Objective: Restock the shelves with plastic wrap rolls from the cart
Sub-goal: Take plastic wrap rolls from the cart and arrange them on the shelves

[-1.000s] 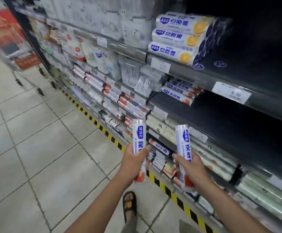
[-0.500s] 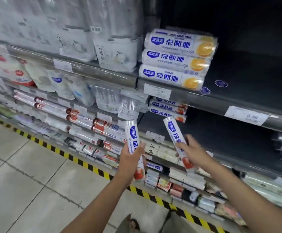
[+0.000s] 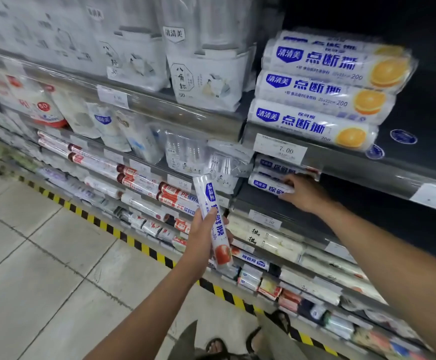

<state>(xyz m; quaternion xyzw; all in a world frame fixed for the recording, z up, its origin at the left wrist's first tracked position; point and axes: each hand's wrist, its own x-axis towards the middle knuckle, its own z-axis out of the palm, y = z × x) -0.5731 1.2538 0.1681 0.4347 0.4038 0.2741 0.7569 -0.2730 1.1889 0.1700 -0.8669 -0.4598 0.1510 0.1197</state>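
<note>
While the dark shelf runs beneath your right arm, your right hand grips a plastic wrap roll lying at its left end, and your left hand clasps a second roll upright in front of the shelving.

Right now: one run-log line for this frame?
right hand: grips first roll, laid on shelf | left hand: grips second roll | cart: not in view
</note>
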